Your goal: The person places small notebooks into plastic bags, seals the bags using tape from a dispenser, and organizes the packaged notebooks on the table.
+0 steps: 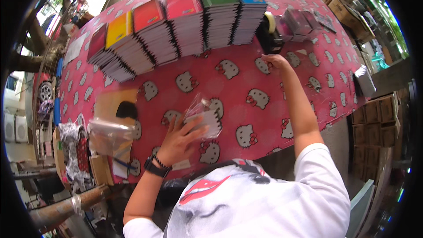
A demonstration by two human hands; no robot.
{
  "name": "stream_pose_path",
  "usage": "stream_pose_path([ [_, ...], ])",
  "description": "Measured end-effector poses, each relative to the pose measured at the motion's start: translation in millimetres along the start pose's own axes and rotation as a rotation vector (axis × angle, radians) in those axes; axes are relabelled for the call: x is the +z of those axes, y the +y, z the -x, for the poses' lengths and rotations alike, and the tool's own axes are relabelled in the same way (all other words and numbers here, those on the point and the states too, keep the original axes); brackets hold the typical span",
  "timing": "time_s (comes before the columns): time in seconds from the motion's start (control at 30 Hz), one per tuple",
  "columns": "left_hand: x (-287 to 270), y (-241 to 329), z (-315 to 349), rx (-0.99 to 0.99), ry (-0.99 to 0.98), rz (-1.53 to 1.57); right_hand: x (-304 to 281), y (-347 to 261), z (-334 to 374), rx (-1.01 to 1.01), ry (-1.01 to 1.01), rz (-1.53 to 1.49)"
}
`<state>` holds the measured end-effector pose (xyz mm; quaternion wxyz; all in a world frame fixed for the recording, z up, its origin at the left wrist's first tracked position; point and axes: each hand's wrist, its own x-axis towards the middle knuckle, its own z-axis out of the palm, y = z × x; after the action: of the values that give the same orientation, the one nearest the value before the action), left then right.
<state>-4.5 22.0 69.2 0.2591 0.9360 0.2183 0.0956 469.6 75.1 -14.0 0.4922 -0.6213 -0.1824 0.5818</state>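
Observation:
A small white spiral notebook (210, 125) lies in a clear plastic sleeve (199, 102) on the table in front of me. My left hand (183, 139) rests over its left side, fingers spread and touching the sleeve. My right hand (275, 61) reaches far forward to the near end of a black tape dispenser (269, 39). Its fingers are closed in a pinch there; whatever is between them is too small to make out. A pale roll of tape (270, 21) sits in the dispenser.
Stacks of spiral notebooks (185, 22) with coloured covers line the far side. Purplish wrapped packs (299, 23) stand right of the dispenser. Clear plastic sleeves (110, 130) lie at left over a tan sheet (114, 99). Cardboard boxes (374, 123) are piled beyond the right edge.

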Motion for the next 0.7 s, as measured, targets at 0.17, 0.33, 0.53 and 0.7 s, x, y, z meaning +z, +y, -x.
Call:
stream_pose_path([
  [0.17,-6,4,0,0.001,-0.013,-0.087,168,-31,137,-0.152,-0.473,0.659],
  [0.33,-14,8,-3,0.028,-0.064,-0.118,238,-4,186,-0.483,-0.498,1.348],
  [0.53,-12,6,0,0.003,0.072,-0.151,208,-23,198,-0.364,-0.201,1.837],
  [0.7,37,-7,-5,0.188,0.578,-0.226,186,25,215,-1.307,-0.455,1.071],
])
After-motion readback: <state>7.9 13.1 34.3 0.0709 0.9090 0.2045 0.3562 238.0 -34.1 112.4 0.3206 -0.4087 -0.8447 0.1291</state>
